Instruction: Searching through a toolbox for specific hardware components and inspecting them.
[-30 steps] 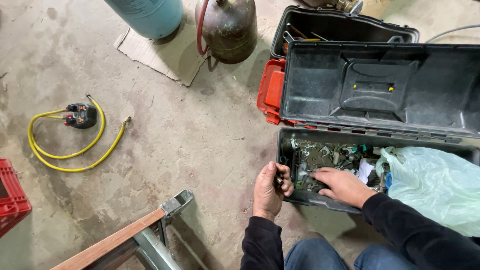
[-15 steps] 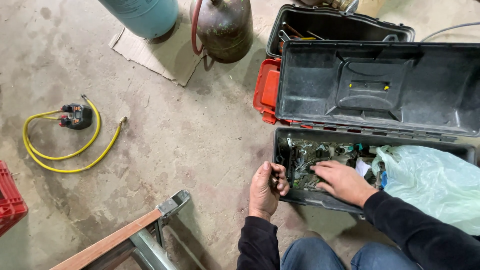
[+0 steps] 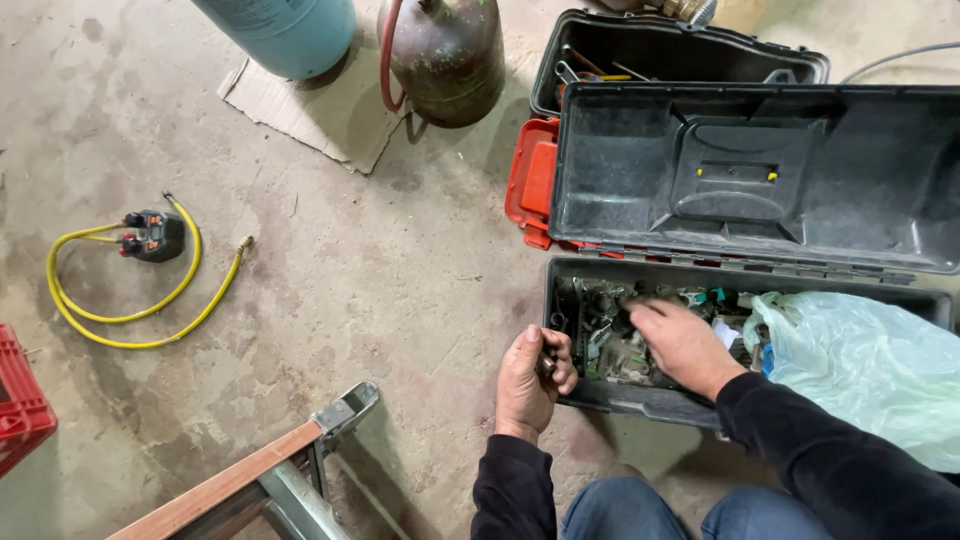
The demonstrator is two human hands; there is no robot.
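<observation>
Right hand (image 3: 683,343) has shifted leftward inside the open toolbox (image 3: 600,398), toward the left hand (image 3: 532,380); its fingers now reach further over the small metal parts (image 3: 607,330).

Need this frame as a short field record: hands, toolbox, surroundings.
left hand: curled around small dark parts, at the toolbox's front left corner
right hand: inside the toolbox, on a jumble of small metal parts
toolbox: dark grey, lid open
plastic bag: pale green, on the box's right end
floor: yellow hose with gauge, two gas cylinders on cardboard
near edges: red crate, ladder end
</observation>
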